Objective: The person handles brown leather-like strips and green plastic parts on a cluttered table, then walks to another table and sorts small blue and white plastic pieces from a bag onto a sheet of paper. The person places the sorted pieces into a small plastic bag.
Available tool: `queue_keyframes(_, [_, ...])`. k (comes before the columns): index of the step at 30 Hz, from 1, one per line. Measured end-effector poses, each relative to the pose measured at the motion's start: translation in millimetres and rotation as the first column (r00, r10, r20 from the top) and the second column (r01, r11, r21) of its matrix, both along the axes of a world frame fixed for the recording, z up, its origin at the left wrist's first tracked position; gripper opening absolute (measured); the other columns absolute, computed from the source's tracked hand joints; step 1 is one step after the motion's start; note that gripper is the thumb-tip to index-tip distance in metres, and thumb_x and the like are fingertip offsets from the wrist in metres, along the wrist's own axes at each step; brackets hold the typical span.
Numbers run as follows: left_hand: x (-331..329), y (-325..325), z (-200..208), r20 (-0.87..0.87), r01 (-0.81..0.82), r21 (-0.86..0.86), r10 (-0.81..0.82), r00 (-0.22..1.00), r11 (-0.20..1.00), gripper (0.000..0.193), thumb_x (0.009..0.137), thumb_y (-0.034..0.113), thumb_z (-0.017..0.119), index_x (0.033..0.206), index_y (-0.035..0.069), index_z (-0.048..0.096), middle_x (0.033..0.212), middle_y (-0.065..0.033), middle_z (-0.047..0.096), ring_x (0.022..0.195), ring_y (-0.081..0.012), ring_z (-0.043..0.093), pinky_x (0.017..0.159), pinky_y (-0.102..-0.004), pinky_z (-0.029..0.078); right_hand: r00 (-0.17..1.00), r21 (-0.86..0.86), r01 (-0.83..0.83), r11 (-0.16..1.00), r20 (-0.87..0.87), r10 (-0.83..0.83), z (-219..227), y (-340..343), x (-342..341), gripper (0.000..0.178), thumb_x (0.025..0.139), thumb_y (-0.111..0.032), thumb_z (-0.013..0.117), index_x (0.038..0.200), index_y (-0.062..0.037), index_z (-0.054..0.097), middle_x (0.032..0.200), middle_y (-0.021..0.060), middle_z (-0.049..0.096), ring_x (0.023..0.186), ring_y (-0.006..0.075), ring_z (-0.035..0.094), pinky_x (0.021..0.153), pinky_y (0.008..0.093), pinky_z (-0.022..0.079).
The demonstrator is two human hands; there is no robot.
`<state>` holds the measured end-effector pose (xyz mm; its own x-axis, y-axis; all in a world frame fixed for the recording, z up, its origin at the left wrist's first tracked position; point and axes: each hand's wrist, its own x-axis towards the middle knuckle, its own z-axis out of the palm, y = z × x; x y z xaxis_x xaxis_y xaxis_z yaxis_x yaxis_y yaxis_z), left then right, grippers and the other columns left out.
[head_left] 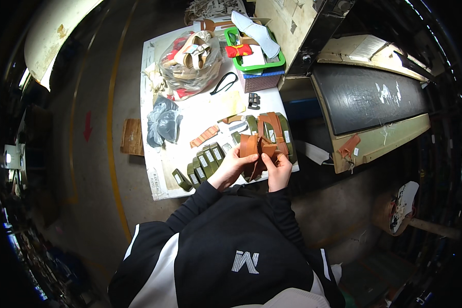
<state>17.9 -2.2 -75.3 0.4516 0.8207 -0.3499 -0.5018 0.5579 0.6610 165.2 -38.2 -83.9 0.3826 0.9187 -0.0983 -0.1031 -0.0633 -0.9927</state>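
Note:
Both hands meet over the near right part of the white table (161,164). Pinched in my left hand (232,165) are brown leather-like straps (249,146), some of them curled. My right hand (278,170) grips the same brown bunch from its other side, fingers closed. Just left of the hands, several olive-green strap bundles (207,160) with white labels stand in a slanting row. Beyond and to the right lie more green bundles (287,136), with brown straps across them. A flat orange-brown striped strip (204,136) rests behind the row. The straps' lower ends are partly hidden by my fingers.
At the back stand a clear bag of sandals (190,61) and a green basket (256,66) on a box. A grey plastic bag (163,120) sits at the left edge. Right of the table is a bench with a black panel (369,97).

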Motion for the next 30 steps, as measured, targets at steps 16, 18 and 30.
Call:
queue_keyframes(16, [-0.1,-2.6,-0.6,-0.28,-0.023,0.104,0.051,0.959,0.994,0.022,0.089,0.014,0.07,0.105,0.001,0.065,0.089,0.0017,0.066,0.074,-0.003,0.057,0.066,-0.02,0.045,0.982,-0.003,-0.044,0.999,0.185,0.044,-15.3,1.1,11.5,0.018,0.082,-0.007,0.074,0.087,0.0064,0.063,0.083,0.0079,0.065,0.067,0.0121,0.061,0.063,0.0251,0.047])
queue_keyframes(18, [-0.3,-4.2,4.7,-0.307,-0.004,0.129,0.044,0.951,0.992,0.02,0.089,0.015,0.07,0.103,0.002,0.065,0.088,0.002,0.066,0.074,-0.003,0.057,0.066,-0.0199,0.044,0.968,0.055,0.005,0.998,0.252,-0.019,-11.3,2.0,7.2,0.021,0.081,-0.008,0.075,0.084,0.0071,0.062,0.08,0.0105,0.062,0.066,0.0161,0.06,0.063,0.0273,0.046])
queue_keyframes(30, [-3.5,-0.4,10.6,-0.354,-0.141,0.088,0.163,0.921,0.986,0.02,0.086,0.016,0.074,0.101,0.004,0.068,0.083,0.0015,0.067,0.068,-0.0037,0.058,0.06,-0.0202,0.046,0.933,0.036,-0.012,0.999,-0.36,0.024,45.0,-4.6,15.6,0.019,0.083,0.003,0.071,0.101,0.0035,0.066,0.093,0.0052,0.068,0.081,0.0079,0.062,0.077,0.0207,0.047])
